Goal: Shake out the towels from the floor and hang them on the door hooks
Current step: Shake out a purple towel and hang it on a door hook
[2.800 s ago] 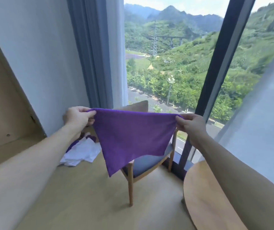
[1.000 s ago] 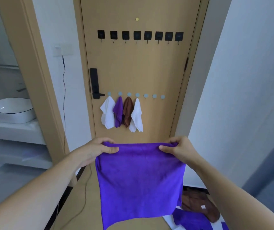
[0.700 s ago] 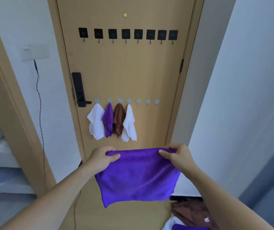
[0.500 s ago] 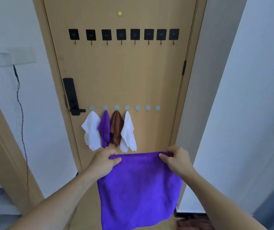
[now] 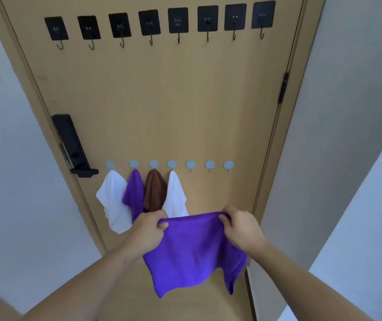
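Head view, tan wooden door (image 5: pixel 162 100), pale walls (image 5: pixel 11 181), both hands (image 5: pixel 147 230) gripping purple towel (image 5: pixel 192 256)

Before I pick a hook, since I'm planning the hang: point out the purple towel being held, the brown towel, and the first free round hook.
Held purple towel (image 5: pixel 190 249), head view, middle of the cloth.
Brown towel (image 5: pixel 154 191), head view, its hanging folds.
First free round hook (image 5: pixel 190 164), head view, its round plate.

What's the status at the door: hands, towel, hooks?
Both hands, left and right, grip purple towel by top edge. Four towels hung; next free hook unobstructed.
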